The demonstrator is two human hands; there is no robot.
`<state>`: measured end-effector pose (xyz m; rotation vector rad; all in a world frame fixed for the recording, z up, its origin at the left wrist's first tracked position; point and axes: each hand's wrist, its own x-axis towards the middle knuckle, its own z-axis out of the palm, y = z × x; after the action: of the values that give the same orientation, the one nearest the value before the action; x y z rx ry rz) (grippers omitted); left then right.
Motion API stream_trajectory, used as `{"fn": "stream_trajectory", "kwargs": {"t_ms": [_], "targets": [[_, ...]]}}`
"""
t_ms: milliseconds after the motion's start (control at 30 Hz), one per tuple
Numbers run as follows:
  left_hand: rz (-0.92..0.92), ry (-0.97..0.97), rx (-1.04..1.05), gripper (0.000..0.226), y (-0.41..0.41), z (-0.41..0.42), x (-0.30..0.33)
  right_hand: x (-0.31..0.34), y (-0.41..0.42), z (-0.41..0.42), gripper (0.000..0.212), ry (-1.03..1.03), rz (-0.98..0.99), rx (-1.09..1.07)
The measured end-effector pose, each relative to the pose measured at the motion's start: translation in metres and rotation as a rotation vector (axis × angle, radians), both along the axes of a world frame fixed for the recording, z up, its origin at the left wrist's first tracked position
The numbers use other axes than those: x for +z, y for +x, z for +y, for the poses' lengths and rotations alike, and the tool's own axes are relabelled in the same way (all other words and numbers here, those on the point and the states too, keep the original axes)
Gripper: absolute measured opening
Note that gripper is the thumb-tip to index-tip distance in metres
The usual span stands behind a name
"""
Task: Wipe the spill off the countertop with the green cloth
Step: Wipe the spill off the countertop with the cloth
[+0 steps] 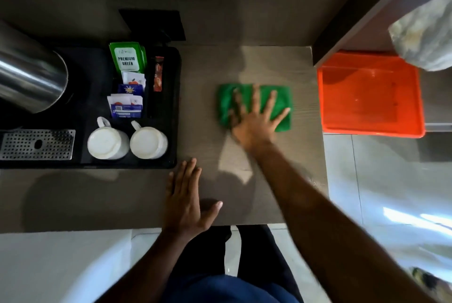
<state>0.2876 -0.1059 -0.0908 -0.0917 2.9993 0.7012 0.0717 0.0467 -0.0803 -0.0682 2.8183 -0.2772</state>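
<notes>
Green cloth (pixel 254 107) pinned flat on desk (pixel 244 63) under splayed right hand (pixel 254 124), no pinch; wiping step underway; next stroke needs steady pressure; left hand (pixel 187 197) flat, empty.

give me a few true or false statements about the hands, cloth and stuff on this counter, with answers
1. The right hand presses flat on the green cloth. True.
2. The left hand holds a white mug. False: it rests flat on the countertop, holding nothing.
3. Both white mugs stand upside down on the black tray. True.
4. The orange bin sits left of the cloth. False: it is to the right, beyond the counter edge.
</notes>
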Motion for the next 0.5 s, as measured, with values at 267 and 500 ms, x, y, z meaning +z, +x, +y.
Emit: {"fn": "stream_trajectory", "kwargs": {"t_ms": [267,500], "targets": [[-0.008,-0.020,0.027,0.064,-0.002,0.001,0.005,0.004,0.132,0.098,0.059,0.042,0.002,0.104],[0.032,-0.042,0.005,0.063,0.001,0.001,0.005,-0.008,-0.089,0.050,0.063,0.013,-0.015,-0.007]]}}
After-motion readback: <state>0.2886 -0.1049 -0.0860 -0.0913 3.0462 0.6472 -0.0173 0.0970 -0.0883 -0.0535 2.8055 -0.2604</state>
